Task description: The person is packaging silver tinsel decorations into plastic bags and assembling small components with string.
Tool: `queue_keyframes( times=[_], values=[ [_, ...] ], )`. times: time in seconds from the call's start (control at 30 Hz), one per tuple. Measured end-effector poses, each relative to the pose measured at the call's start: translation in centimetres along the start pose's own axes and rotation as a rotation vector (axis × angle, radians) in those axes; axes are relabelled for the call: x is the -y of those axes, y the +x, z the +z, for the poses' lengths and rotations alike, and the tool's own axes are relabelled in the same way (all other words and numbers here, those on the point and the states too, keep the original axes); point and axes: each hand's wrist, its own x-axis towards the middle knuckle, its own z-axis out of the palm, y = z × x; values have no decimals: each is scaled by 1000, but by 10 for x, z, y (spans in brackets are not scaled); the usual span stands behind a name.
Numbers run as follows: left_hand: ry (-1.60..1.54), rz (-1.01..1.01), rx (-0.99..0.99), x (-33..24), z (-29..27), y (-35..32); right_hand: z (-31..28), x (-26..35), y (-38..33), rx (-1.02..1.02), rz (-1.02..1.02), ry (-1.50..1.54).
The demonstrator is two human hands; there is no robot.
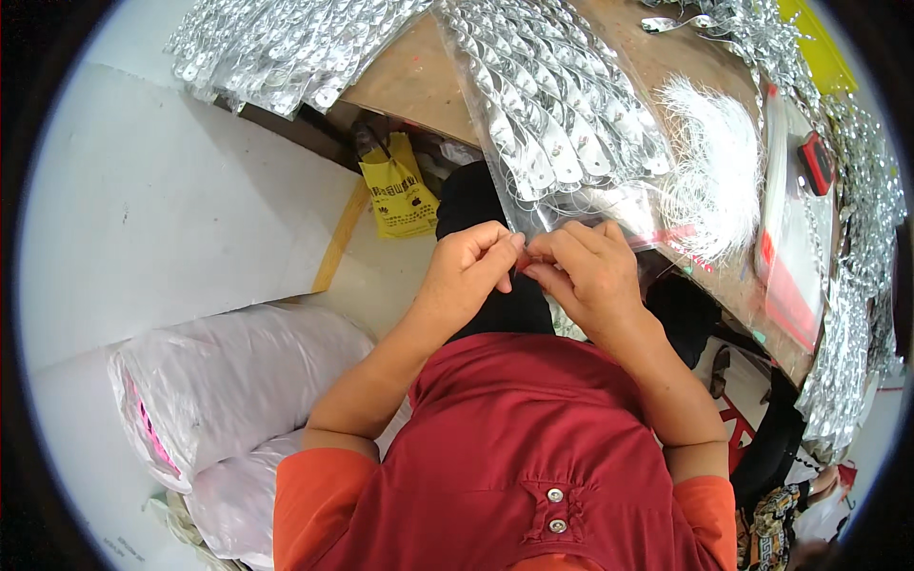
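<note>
A clear plastic bag [538,217] filled with rows of twisted silver foil spirals [571,105] lies on the brown table, its near end hanging over the edge toward me. At that near end, my left hand [468,271] pinches the bag's corner between thumb and fingers. Close beside it my right hand [592,274] is pinched too, with fingertips almost meeting the left ones. A small bit of red shows between them; the exact grip is partly hidden by the fingers. White threads trail from the spirals inside the bag.
White thread [709,167] lies in a loose bundle right of the bag. Beyond it are flat clear bags [795,228] and a red-and-black tool [816,164]. More silver spirals [286,43] cover the table's left end. A yellow bag [398,190] hangs below; wrapped bundles [238,390] stand at left.
</note>
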Motion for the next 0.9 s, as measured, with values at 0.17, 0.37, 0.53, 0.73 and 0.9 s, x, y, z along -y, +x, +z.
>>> queue_keyframes(
  times=[0.17,0.37,0.53,0.73,0.9],
  values=[
    [8,-10,2,0,1,-2,4,-2,0,-39,-38,-66],
    [29,8,-64,2,7,-2,15,-7,-2,-96,-85,-65],
    [90,23,-70,0,7,-3,17,-4,-8,-121,-70,23],
    [-45,43,-83,16,-3,0,-43,3,-42,-261,456,540],
    [-31,25,-42,11,-17,-3,-196,-78,-170,-1051,582,1027]
  ],
)
